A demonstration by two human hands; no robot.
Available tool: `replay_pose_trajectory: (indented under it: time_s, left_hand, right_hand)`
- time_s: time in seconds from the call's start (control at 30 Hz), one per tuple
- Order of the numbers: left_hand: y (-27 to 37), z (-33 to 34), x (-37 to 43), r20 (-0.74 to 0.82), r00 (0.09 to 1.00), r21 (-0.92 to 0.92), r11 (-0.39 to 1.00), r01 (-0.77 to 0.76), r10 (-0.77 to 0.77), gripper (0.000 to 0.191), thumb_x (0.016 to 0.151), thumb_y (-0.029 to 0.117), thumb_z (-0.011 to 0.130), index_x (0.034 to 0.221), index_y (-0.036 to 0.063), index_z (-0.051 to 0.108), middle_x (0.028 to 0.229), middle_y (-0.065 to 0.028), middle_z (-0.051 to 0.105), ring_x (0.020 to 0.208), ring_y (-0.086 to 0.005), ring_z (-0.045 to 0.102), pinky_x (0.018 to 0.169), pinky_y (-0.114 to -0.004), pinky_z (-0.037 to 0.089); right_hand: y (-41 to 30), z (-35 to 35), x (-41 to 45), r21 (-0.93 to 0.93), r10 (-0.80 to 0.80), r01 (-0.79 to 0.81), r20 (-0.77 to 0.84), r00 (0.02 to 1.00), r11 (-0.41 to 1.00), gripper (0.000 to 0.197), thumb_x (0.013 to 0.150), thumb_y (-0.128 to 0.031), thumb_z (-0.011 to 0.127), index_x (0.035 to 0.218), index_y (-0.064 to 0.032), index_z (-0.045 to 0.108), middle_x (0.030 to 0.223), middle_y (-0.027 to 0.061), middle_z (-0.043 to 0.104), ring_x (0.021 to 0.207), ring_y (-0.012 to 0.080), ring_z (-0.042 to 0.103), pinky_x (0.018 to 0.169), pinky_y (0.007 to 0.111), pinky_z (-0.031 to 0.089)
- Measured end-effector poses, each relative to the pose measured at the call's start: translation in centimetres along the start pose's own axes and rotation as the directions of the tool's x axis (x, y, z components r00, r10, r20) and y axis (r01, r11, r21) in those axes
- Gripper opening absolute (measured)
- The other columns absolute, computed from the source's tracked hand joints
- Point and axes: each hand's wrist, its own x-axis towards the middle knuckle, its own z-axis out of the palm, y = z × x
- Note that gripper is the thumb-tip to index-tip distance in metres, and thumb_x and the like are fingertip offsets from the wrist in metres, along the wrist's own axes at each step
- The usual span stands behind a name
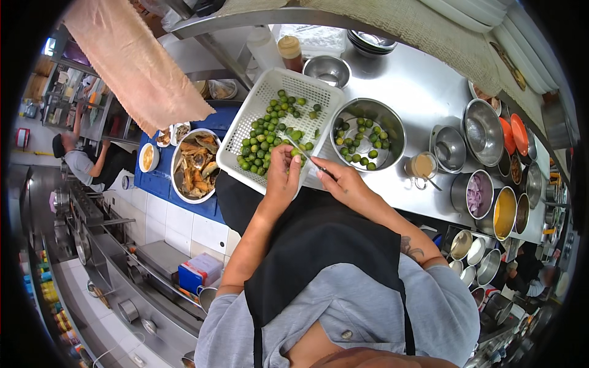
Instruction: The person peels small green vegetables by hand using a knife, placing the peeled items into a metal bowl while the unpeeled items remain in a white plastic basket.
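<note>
Between the fingertips of my left hand (281, 171) is a small green lime (295, 151). My right hand (339, 180) grips a knife (301, 150) by its dark handle, with the blade lying against or just beside that lime. Both hands are over the near edge of a white perforated plastic basket (240, 118), where many green limes (263, 142) are heaped along with a few leaves. Right of the basket, a round stainless steel pot (399, 120) has more limes (360, 138) on its bottom. Whether the lime in my fingers is cut, I cannot tell.
A bowl of fried fish pieces (195, 165) stands on a blue surface (207, 117) at left. On the steel counter (414, 78) are a glass mug of brown sauce (421, 165), a pot of sliced onion (478, 195) and metal bowls (448, 147). A person (85, 161) works at far left.
</note>
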Motion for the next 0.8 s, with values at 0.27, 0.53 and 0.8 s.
replay_pose_trajectory:
  time_s: [0.27,0.53,0.8]
  left_hand:
    - [-0.3,-0.1,2.2,-0.006,1.000,0.005,1.000,0.007,-0.007,0.025,0.100,0.007,0.056,0.120,0.0003,0.044,0.097,-0.0042,0.054,0.084,-0.0090,0.051,0.073,-0.024,0.045]
    - [3.5,4.2,5.3,0.356,0.934,-0.049,0.998,0.042,-0.022,0.039,0.095,0.007,0.062,0.133,0.0039,0.051,0.095,-0.0036,0.059,0.083,-0.0093,0.055,0.071,-0.025,0.047]
    - [-5.5,-0.3,9.9,0.442,0.896,0.637,0.721,-0.272,-0.052,0.025,0.078,0.015,0.070,0.102,0.0063,0.071,0.098,-0.0175,0.068,0.095,-0.0387,0.063,0.087,-0.049,0.048]
  right_hand:
    - [1.6,-1.6,-1.7,0.159,0.103,-0.094,-0.051,0.993,0.983,0.041,0.101,-0.018,0.057,0.139,-0.0031,0.053,0.091,0.0079,0.065,0.074,0.0086,0.058,0.069,0.025,0.048]
    - [1.0,-6.0,-3.9,0.177,0.200,-0.147,-0.333,0.921,0.973,0.042,0.100,-0.014,0.059,0.140,-0.0030,0.053,0.084,0.0019,0.062,0.073,0.0063,0.056,0.067,0.023,0.047]
    - [0.5,-5.5,-4.3,0.126,0.154,-0.116,-0.351,0.924,0.985,0.042,0.099,-0.013,0.059,0.139,-0.0025,0.054,0.082,0.0015,0.061,0.073,0.0071,0.056,0.069,0.023,0.047]
